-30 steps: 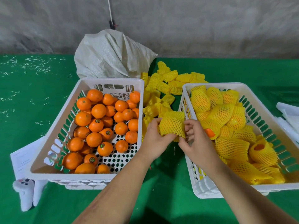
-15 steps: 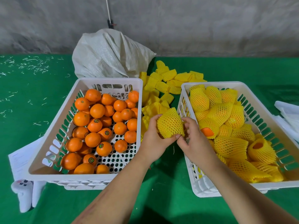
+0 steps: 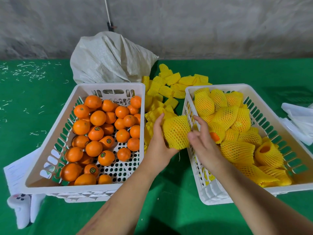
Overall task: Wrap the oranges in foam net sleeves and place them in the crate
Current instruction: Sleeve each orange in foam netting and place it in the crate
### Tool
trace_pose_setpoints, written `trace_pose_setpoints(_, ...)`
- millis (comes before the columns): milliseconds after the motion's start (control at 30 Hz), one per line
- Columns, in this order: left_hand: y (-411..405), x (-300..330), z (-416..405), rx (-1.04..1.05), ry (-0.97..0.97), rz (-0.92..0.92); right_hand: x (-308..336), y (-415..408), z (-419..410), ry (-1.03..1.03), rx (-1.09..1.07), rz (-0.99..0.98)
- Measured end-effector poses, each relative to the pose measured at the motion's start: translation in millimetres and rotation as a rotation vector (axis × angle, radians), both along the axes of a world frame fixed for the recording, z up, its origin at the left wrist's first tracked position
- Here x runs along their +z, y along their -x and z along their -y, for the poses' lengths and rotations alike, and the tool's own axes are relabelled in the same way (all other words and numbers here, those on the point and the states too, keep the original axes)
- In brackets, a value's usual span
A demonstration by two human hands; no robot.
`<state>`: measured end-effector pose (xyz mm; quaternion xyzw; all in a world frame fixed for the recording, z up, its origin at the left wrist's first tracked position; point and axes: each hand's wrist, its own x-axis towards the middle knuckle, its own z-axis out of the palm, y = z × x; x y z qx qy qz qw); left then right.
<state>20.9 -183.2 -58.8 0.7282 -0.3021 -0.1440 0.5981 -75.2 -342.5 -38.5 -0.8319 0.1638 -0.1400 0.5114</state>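
Left hand [image 3: 158,146] grips sleeved orange [image 3: 177,133] between the crates; right hand [image 3: 202,143] just beside it, fingers loosely spread, blurred, over right crate [image 3: 213,195] rim.

Bare oranges [image 3: 97,118], bright orange, some with dark round stickers, in a white slotted crate [image 3: 50,150]. Foam net sleeves [image 3: 166,89], yellow diamond mesh. Green table cover [image 3: 33,92] flecked white; off-white woven sack [image 3: 110,60]; grey wall [image 3: 203,26].

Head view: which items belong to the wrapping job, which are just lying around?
Job: sleeved orange held in left hand; right hand; bare oranges; loose sleeves; right crate.
Lying about: white sack; papers; white controller.
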Motion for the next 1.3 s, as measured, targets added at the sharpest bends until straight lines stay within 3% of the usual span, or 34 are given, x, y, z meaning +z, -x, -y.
trace_pose_setpoints(100,5,2,1,-0.093,-0.049,0.066,3,-3,-7,0.279,0.046,-0.207)
trace_pose_setpoints(167,4,2,1,-0.145,-0.065,0.072,2,-4,-5,0.248,0.052,-0.155)
trace_pose_setpoints(300,8,4,-6,-0.38,-0.029,-0.227,-7,-4,3,0.33,0.002,-0.076)
trace_pose_setpoints(433,3,16,-3,-0.173,0.154,-0.564,-12,-9,2,0.349,-0.006,-0.056)
trace_pose_setpoints(533,5,20,2,-0.112,0.061,-0.568,-10,-8,1,0.348,0.032,-0.085)
trace_pose_setpoints(667,7,18,1,-0.142,0.059,-0.503,-4,9,-2,0.29,0.066,0.087)
trace_pose_setpoints(800,-11,12,-19,0.082,0.375,-0.577,-3,55,19,0.236,-0.176,0.216)
trace_pose_setpoints(933,-21,9,-38,0.216,0.574,-0.646,19,91,92,0.397,-0.605,0.116)
trace_pose_setpoints(1033,-16,9,-35,0.159,0.506,-0.587,37,86,138,0.491,-0.775,0.02)
trace_pose_setpoints(1200,-3,8,-33,0.097,0.208,-0.236,36,72,178,0.548,-0.544,-0.52)
trace_pose_setpoints(1300,-1,3,-32,0.129,0.202,-0.129,35,65,174,0.531,-0.588,-0.435)
